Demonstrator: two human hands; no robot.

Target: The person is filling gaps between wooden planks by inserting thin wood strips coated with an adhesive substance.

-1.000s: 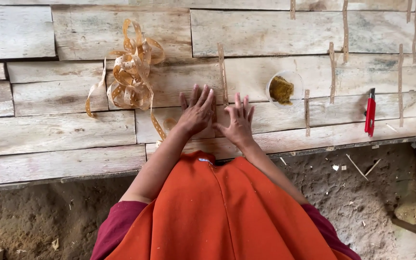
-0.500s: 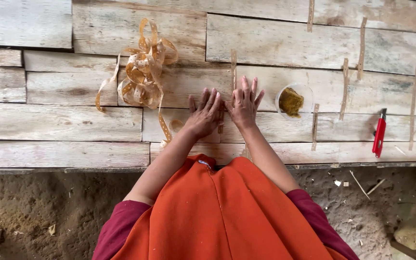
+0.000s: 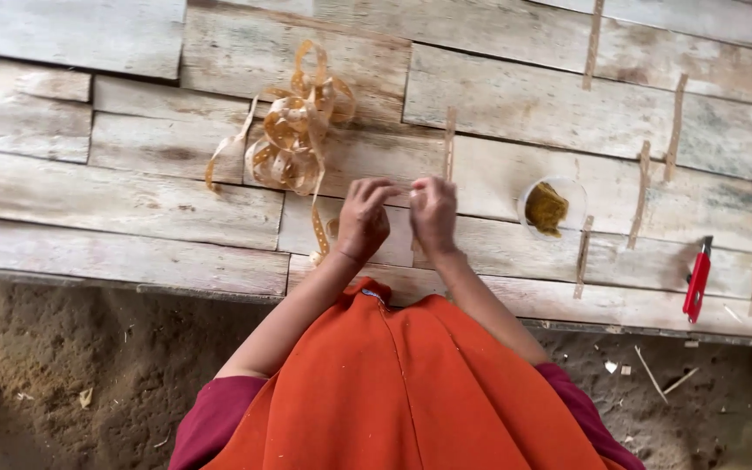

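Just beyond your left hand (image 3: 363, 219) lies a curled, papery tan strip bundle (image 3: 293, 139) on rough, whitewashed wooden planks (image 3: 132, 200) (matt, weathered).

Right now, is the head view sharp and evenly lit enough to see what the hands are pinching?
Head view: soft, even daylight, no glare or hard shadows; the plank surface and the curled strip pile are sharp. Head view: the left hand and right hand look slightly soft, and whatever they pinch between them is too thin to make out.

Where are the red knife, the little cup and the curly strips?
red knife (image 3: 697, 280), head view, middle of its handle.
little cup (image 3: 567, 187), head view, its rim.
curly strips (image 3: 293, 130), head view, middle of the tangle.
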